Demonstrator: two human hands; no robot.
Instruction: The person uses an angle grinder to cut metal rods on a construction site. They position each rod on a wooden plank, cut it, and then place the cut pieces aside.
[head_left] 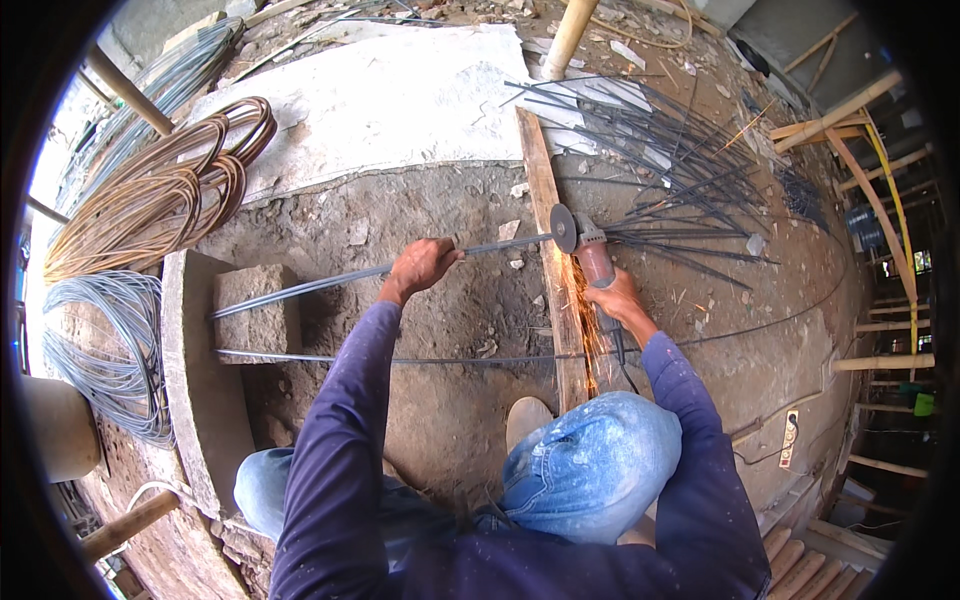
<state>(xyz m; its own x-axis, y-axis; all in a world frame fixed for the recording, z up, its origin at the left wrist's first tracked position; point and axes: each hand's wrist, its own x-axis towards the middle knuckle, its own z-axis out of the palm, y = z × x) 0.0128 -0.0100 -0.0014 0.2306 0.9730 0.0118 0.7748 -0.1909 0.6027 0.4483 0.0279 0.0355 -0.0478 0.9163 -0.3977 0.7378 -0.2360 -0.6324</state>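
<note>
Steel rods [345,280], gathered in a thin bundle, ran from the concrete block [258,325] on your left, through your left hand [425,268], to the wooden plank [552,190]. Your left fingers were curled closed around the bundle. Your right hand [618,298] was wrapped around the body of the angle grinder [596,265], its fingers bent in and partly hidden beneath the tool. The cutting disc [564,229] stood upright at the rods' end above the plank, though you could not tell how deep it had bitten. Orange sparks [578,300] streamed down the plank toward your knee. Nearer you, a separate long rod [460,360] crossed the plank. Beyond the grinder, a pile of dark rods [690,160] lay fanned out, partly over a white sheet [400,100]. A rusty coil [205,175] lay at far left.
</note>
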